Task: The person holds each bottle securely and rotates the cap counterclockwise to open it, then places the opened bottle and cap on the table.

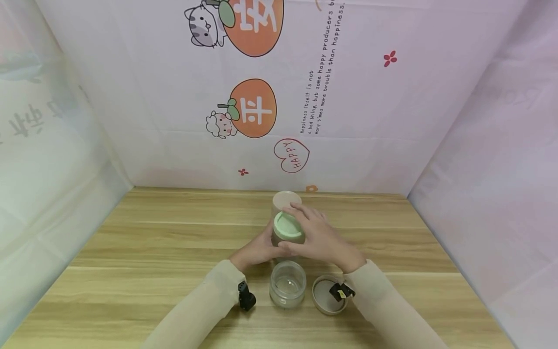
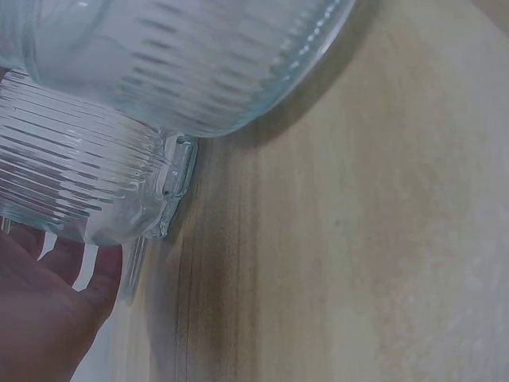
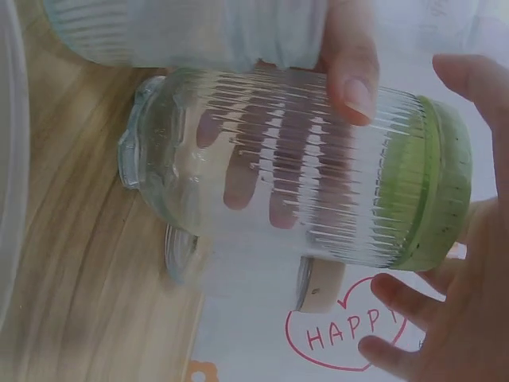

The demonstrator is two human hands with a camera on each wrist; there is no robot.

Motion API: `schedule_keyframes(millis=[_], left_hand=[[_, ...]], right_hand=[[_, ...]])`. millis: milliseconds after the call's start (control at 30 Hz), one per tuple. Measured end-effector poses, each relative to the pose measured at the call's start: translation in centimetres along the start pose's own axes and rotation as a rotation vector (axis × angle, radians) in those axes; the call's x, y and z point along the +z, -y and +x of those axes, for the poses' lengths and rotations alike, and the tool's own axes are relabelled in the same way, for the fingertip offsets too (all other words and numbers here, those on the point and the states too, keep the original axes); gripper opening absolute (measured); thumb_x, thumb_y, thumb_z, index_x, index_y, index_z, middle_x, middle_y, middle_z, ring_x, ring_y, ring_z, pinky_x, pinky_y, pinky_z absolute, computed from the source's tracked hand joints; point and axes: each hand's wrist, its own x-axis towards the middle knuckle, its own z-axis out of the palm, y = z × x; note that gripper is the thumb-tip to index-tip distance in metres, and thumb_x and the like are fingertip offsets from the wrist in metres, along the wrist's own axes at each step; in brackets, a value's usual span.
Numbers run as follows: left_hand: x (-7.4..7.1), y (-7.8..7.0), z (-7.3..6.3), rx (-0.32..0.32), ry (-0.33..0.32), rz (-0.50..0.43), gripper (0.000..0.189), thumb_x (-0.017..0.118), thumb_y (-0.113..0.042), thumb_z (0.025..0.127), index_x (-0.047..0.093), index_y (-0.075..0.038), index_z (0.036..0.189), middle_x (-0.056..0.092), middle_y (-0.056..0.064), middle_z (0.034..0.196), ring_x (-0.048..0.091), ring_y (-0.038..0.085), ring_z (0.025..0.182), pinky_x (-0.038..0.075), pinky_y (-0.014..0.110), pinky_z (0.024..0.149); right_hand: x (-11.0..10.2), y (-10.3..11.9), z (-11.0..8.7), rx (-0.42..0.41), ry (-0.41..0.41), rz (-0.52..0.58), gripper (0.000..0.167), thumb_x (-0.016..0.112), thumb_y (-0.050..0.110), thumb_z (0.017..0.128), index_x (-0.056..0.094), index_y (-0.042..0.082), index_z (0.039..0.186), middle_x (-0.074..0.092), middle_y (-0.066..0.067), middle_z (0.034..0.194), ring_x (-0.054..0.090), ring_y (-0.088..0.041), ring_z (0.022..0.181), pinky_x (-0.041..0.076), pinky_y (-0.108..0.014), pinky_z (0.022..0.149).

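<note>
In the head view my left hand [image 1: 260, 248] grips a ribbed glass jar [image 1: 291, 238] with a pale green lid [image 1: 289, 225]. The right wrist view shows the left thumb on the near side of this jar [image 3: 262, 159]. The left fingers show through the glass from behind. Around the green lid [image 3: 445, 187] my right hand [image 3: 469, 278] arches with its fingers spread. The thumb tip stands apart from the lid's edge; contact of the other fingers is partly hidden. The left wrist view shows my left hand [image 2: 56, 294] beside the ribbed wall of the jar [image 2: 71, 159].
Nearer the person stands an open glass jar [image 1: 287, 286]. A round beige-rimmed lid [image 1: 324, 296] lies to its right, under the right wrist. Behind the gripped jar is another jar with a beige lid [image 1: 286, 199]. A printed cloth [image 1: 348, 160] backs the wooden table [image 1: 174, 242].
</note>
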Motion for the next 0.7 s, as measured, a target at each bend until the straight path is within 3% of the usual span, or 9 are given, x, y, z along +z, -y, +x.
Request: schedule_keyframes(millis=[200, 400, 700], left_hand=[[0.0, 0.2, 0.0, 0.006, 0.006, -0.009, 0.099, 0.079, -0.024, 0.088, 0.010, -0.022, 0.158, 0.037, 0.006, 0.153, 0.036, 0.021, 0.139, 0.029, 0.044, 0.114], [0.0, 0.2, 0.0, 0.000, 0.010, -0.010, 0.101, 0.080, -0.026, 0.088, 0.009, -0.024, 0.159, 0.037, 0.006, 0.153, 0.036, 0.020, 0.139, 0.026, 0.045, 0.115], [0.0, -0.1, 0.0, -0.011, 0.006, 0.004, 0.102, 0.079, -0.020, 0.088, 0.006, -0.024, 0.159, 0.036, 0.006, 0.154, 0.035, 0.020, 0.141, 0.024, 0.046, 0.116]], right_hand=[[0.5, 0.3, 0.0, 0.043, -0.059, -0.055, 0.087, 0.064, 0.072, 0.083, 0.045, 0.019, 0.150, 0.044, -0.011, 0.149, 0.042, -0.031, 0.133, 0.032, -0.056, 0.107], [0.7, 0.6, 0.0, 0.079, -0.111, -0.114, 0.089, 0.067, 0.072, 0.080, 0.048, 0.016, 0.147, 0.051, -0.014, 0.135, 0.048, -0.031, 0.124, 0.037, -0.055, 0.101], [1.1, 0.9, 0.1, 0.124, -0.117, -0.147, 0.092, 0.064, 0.076, 0.080, 0.048, 0.016, 0.147, 0.053, -0.014, 0.128, 0.051, -0.028, 0.117, 0.039, -0.054, 0.099]])
